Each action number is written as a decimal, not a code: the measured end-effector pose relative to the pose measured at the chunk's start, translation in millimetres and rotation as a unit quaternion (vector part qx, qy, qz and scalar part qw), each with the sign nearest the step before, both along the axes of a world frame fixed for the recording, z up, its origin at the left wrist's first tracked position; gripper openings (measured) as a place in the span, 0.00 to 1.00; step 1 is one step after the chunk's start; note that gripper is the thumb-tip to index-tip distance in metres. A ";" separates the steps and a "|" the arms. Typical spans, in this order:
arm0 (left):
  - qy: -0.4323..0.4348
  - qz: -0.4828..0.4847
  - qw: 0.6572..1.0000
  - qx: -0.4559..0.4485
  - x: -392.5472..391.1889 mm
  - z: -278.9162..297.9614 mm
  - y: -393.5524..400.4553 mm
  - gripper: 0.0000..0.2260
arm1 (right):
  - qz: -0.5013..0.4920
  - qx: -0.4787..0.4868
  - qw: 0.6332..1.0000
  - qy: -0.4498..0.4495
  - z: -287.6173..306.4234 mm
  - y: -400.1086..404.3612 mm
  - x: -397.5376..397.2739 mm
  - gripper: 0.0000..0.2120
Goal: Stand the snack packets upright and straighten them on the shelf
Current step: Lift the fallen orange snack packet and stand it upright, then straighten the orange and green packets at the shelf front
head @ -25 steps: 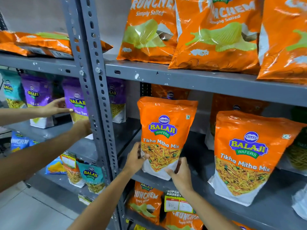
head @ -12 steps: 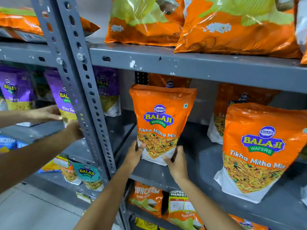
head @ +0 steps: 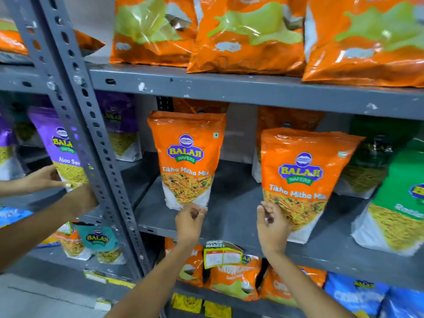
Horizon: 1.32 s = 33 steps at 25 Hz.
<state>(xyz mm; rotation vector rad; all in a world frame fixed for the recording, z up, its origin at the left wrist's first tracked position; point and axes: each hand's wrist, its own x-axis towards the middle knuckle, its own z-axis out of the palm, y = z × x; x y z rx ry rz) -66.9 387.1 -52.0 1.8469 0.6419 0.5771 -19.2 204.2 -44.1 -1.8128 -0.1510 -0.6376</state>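
1. Head view, middle of the frame: my left hand (head: pixel 190 222) sits just below the white bottom edge of the left Tikha Mitha Mix packet (head: pixel 188 160), fingertips at that edge, fingers loosely curled with nothing clamped between them. I cannot tell whether they actually touch it.
2. That packet stands upright on the grey middle shelf (head: pixel 231 216), near the slotted upright post (head: pixel 91 143).
3. Right of centre, my right hand (head: pixel 273 228) is half open, palm turned toward the second Tikha Mitha Mix packet (head: pixel 300 180), just beside its lower left corner, gripping nothing.
4. This second packet also stands upright, nearer the shelf's front edge, well apart from the first.
5. Right edge of the frame: a green packet (head: pixel 399 203) stands beside it.
6. Left edge: another person's hand (head: pixel 43 180) rests against a purple Aloo Sev packet (head: pixel 62 152) in the neighbouring bay.
7. Top of the frame: large orange wafer bags (head: pixel 247 37) line the upper shelf.
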 end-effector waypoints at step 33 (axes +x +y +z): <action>0.042 -0.173 0.981 0.080 84.1 -0.5 -248.7 0.17 | -0.026 0.047 0.968 0.247 -3.3 -221.8 43.3 0.26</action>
